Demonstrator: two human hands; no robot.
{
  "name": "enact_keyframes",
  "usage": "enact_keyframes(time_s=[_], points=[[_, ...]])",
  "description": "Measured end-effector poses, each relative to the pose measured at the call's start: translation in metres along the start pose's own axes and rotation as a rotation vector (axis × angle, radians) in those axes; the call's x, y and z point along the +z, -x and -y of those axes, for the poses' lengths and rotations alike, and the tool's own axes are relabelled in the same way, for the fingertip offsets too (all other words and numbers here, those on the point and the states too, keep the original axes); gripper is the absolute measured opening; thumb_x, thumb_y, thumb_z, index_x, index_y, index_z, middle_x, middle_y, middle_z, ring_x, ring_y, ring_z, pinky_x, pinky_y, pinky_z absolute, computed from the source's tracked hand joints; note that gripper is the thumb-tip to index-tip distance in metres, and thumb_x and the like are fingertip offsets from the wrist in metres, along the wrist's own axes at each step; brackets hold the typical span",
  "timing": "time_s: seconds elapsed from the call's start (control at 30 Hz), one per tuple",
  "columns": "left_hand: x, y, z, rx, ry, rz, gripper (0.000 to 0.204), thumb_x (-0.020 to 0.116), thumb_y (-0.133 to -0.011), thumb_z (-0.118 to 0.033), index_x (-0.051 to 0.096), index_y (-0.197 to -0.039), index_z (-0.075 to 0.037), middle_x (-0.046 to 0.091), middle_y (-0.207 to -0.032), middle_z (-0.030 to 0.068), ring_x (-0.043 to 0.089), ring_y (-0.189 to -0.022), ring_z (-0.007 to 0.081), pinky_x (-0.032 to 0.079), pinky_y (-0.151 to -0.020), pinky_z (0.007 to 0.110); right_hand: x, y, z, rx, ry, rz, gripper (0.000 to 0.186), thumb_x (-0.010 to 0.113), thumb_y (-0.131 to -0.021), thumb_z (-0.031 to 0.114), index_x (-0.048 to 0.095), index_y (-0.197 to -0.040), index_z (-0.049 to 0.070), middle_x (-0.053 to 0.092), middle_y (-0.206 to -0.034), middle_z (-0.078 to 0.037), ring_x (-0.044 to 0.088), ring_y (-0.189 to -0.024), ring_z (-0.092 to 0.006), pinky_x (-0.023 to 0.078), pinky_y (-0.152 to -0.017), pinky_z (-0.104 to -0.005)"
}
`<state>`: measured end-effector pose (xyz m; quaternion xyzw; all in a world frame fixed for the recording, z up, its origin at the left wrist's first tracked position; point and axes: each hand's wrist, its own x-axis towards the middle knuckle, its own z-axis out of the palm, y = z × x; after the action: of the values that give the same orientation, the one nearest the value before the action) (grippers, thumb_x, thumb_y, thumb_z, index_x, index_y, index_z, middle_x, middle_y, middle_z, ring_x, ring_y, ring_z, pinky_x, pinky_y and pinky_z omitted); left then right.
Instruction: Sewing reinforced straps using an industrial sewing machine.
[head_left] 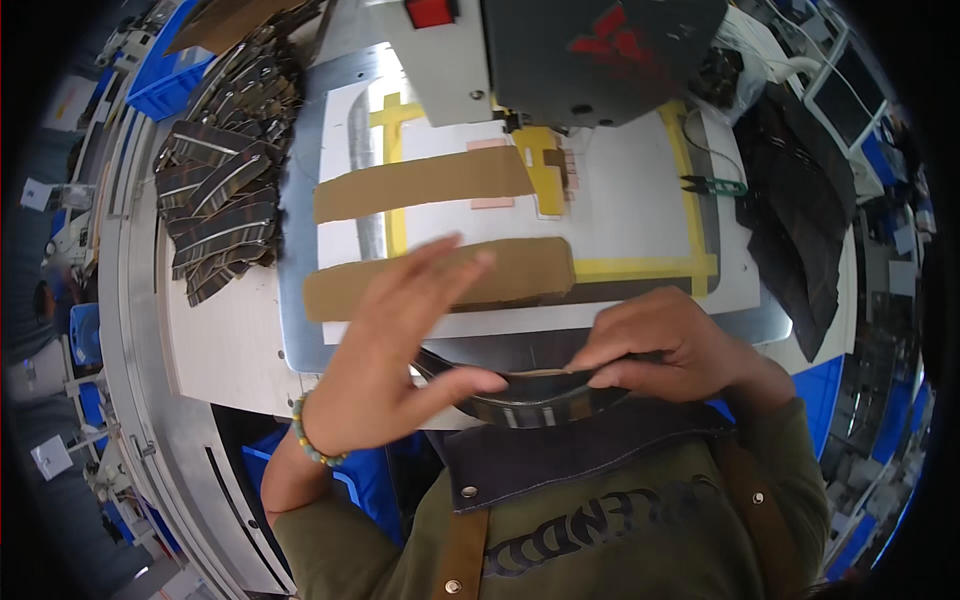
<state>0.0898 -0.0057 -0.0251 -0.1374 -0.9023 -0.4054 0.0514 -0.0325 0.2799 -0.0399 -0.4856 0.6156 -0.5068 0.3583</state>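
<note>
A curved dark plaid fabric piece (535,410) with light stripes and a tan inner edge is bent in front of my chest. My right hand (665,345) pinches its right part between thumb and fingers. Fingers spread, my left hand (385,350) is by the left end of the piece, its thumb at the upper edge. That left hand is slightly blurred and hides part of the fabric. Just beyond my hands, a tan strip (500,270) lies on the white sheet (640,190). A second tan strip (430,183) lies farther back.
A dark machine head (600,60) overhangs the sheet, above a yellow template (543,170). Similar plaid pieces (230,190) are heaped at left, near a blue bin (170,90). On the right are green-handled thread snips (720,187) and black fabric (795,200).
</note>
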Motion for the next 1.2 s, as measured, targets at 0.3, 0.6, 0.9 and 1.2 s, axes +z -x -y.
enact_keyframes(time_s=[0.3, 0.6, 0.9, 1.2], points=[[0.035, 0.015, -0.008, -0.187, 0.227, 0.332, 0.021, 0.089, -0.085, -0.010, 0.075, -0.098, -0.003, 0.070, -0.084, 0.0111, 0.068, -0.074, 0.0293, 0.052, -0.066, 0.037, 0.008, 0.025, -0.014, 0.092, 0.086, 0.012, 0.023, 0.074, -0.101, 0.017, 0.074, -0.120, 0.004, 0.075, -0.106, -0.012, 0.071, -0.094, -0.0338, 0.055, -0.080, -0.0428], [0.056, 0.035, 0.003, 0.051, 0.031, 0.145, 0.022, 0.090, -0.081, -0.010, 0.072, -0.092, -0.005, 0.067, -0.077, 0.0093, 0.065, -0.067, 0.0291, 0.049, -0.059, 0.039, 0.002, 0.036, -0.014, 0.165, 0.074, 0.135, 0.036, 0.080, -0.099, 0.017, 0.074, -0.133, 0.007, 0.077, -0.109, -0.011, 0.075, -0.097, -0.0301, 0.060, -0.081, -0.0391], [0.084, 0.031, 0.002, 0.189, 0.007, 0.021, 0.024, 0.091, -0.078, -0.009, 0.070, -0.090, -0.005, 0.064, -0.075, 0.0085, 0.063, -0.063, 0.0278, 0.046, -0.053, 0.039, 0.028, 0.006, -0.028, 0.203, -0.106, 0.100, 0.051, 0.082, -0.092, 0.018, 0.068, -0.138, 0.005, 0.078, -0.093, -0.016, 0.076, -0.080, -0.0299, 0.057, -0.073, -0.0402], [0.043, 0.003, 0.011, -0.096, -0.113, -0.096, 0.010, 0.083, -0.091, -0.003, 0.075, -0.097, 0.000, 0.073, -0.084, 0.0094, 0.070, -0.073, 0.0222, 0.054, -0.068, 0.033, -0.008, -0.026, -0.058, 0.046, 0.449, -0.074, 0.034, 0.077, -0.097, 0.028, 0.074, -0.118, 0.002, 0.077, -0.091, -0.013, 0.073, -0.081, -0.0377, 0.057, -0.076, -0.0468]])
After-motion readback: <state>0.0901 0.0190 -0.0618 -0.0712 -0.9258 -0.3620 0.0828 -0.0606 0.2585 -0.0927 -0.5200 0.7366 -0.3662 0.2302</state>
